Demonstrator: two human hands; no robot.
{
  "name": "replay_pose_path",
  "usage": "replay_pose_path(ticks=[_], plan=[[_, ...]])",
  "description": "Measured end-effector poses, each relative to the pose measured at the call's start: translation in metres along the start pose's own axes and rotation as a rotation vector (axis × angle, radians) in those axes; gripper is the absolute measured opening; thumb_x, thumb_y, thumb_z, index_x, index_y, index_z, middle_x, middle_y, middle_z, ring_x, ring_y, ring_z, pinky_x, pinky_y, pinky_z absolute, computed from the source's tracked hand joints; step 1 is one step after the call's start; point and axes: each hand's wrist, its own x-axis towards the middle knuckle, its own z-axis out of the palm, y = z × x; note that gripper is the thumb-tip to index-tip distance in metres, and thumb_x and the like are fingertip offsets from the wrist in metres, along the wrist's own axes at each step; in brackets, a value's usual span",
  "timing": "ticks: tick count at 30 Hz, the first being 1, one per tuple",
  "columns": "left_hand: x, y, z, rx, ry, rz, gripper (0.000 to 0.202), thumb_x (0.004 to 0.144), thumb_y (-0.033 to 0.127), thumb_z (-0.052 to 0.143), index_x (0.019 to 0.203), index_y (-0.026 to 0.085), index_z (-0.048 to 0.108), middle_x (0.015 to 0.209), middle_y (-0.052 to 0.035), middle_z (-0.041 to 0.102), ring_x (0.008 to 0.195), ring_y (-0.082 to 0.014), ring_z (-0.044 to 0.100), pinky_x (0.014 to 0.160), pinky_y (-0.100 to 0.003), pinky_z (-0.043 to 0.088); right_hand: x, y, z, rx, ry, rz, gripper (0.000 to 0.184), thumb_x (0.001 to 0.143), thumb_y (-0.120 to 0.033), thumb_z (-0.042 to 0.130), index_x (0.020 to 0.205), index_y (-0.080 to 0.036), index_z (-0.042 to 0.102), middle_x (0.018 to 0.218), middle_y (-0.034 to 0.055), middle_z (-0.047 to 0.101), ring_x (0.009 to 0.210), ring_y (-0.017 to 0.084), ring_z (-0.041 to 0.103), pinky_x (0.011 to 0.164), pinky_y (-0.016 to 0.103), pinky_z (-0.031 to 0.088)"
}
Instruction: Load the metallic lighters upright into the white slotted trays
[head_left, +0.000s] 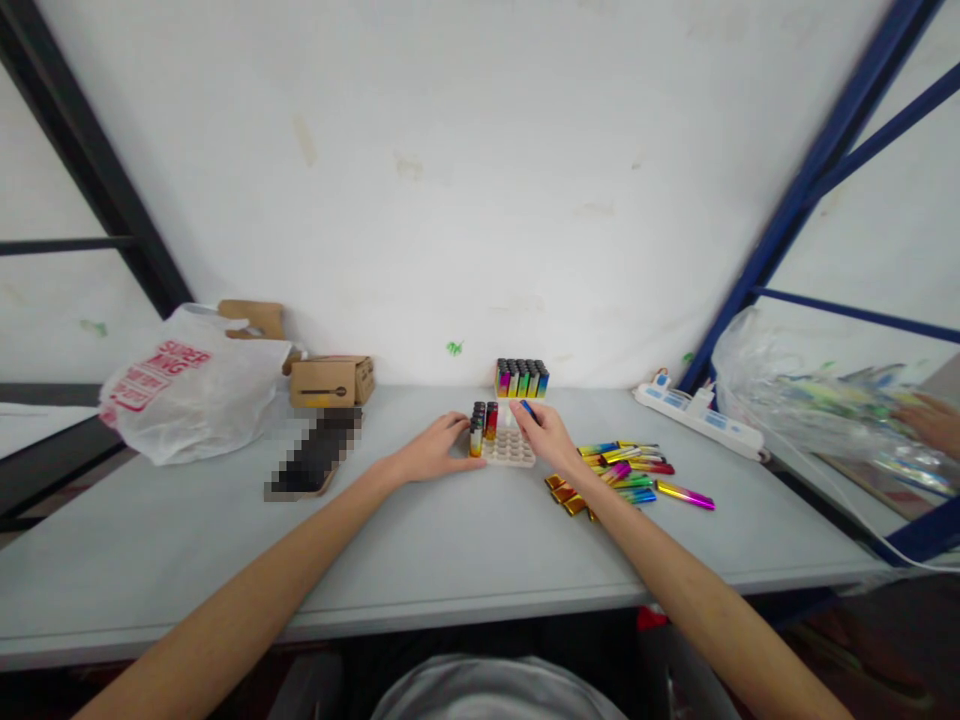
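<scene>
My left hand (435, 450) grips the left side of a white tray with round holes (510, 450), its thumb at the front corner and its fingers farther back. Several upright lighters (477, 430) with dark tops fill the tray's left part, and a red one (491, 420) stands just beside them. Above the tray's right part, my right hand (546, 432) is closed around a lighter (529, 410), of which a dark blue end shows. Shiny multicoloured lighters (615, 475) lie in a loose pile by my right wrist.
Against the wall stands a filled block of lighters (522, 378). A power strip (701, 418) lies at right, near a blue metal frame (795, 200). On the left are a cardboard box (330, 382), a plastic bag (199, 385) and a dark, partly pixelated object (319, 455). Another person's hand (930, 420) shows far right.
</scene>
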Motion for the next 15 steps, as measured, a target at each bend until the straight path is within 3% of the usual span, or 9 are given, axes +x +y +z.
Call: replay_pose_path(ticks=[4, 8, 15], plan=[[-0.0003, -0.0008, 0.0002, 0.007, -0.003, 0.014, 0.069, 0.085, 0.070, 0.069, 0.128, 0.016, 0.063, 0.134, -0.0175, 0.061, 0.126, -0.0361, 0.058, 0.113, -0.048, 0.046, -0.0036, 0.0001, 0.0067, -0.164, 0.093, -0.032, 0.049, 0.088, -0.059, 0.049, 0.059, -0.023, 0.034, 0.057, -0.0042, 0.031, 0.057, 0.011, 0.032, 0.054, 0.028, 0.022], [-0.0006, -0.0019, 0.0006, 0.008, -0.006, 0.003, 0.072, 0.084, 0.069, 0.070, 0.131, 0.016, 0.061, 0.135, -0.0180, 0.060, 0.128, -0.0363, 0.057, 0.113, -0.048, 0.046, -0.0045, -0.0001, 0.0072, -0.202, 0.149, -0.039, 0.040, 0.085, -0.051, 0.046, 0.058, -0.023, 0.035, 0.057, -0.0036, 0.034, 0.057, 0.012, 0.035, 0.055, 0.027, 0.023], [-0.0009, -0.0019, -0.0003, 0.026, -0.018, 0.022, 0.071, 0.087, 0.070, 0.067, 0.132, 0.015, 0.060, 0.135, -0.0173, 0.060, 0.127, -0.0351, 0.057, 0.114, -0.046, 0.045, -0.0042, 0.0026, 0.0039, -0.182, 0.126, -0.078, 0.048, 0.095, -0.061, 0.045, 0.067, -0.022, 0.044, 0.062, -0.0029, 0.046, 0.061, 0.015, 0.042, 0.058, 0.027, 0.031]])
